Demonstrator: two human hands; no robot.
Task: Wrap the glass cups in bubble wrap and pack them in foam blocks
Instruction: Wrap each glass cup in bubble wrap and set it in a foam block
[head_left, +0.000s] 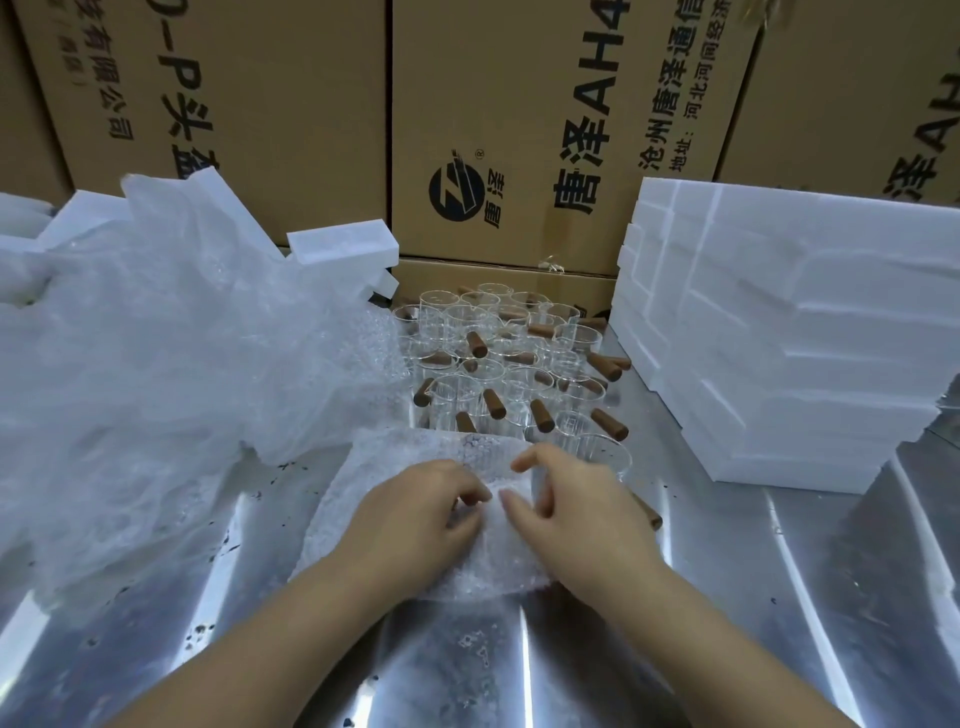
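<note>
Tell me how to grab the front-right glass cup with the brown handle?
Grip the brown handle, coming from the right, where it sticks out toward the bare table. The cup is packed among other cups, so reaching from elsewhere would probably knock them.

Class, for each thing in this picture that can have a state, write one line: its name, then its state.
left hand: pinches the bubble wrap sheet.
right hand: pinches the same sheet.
bubble wrap sheet: lying on the metal table, partly folded.
glass cups: unwrapped, upright, clustered behind the sheet.
foam blocks: stacked at the right, no cups seen in them.
plastic bag: crumpled, at the left.
</note>
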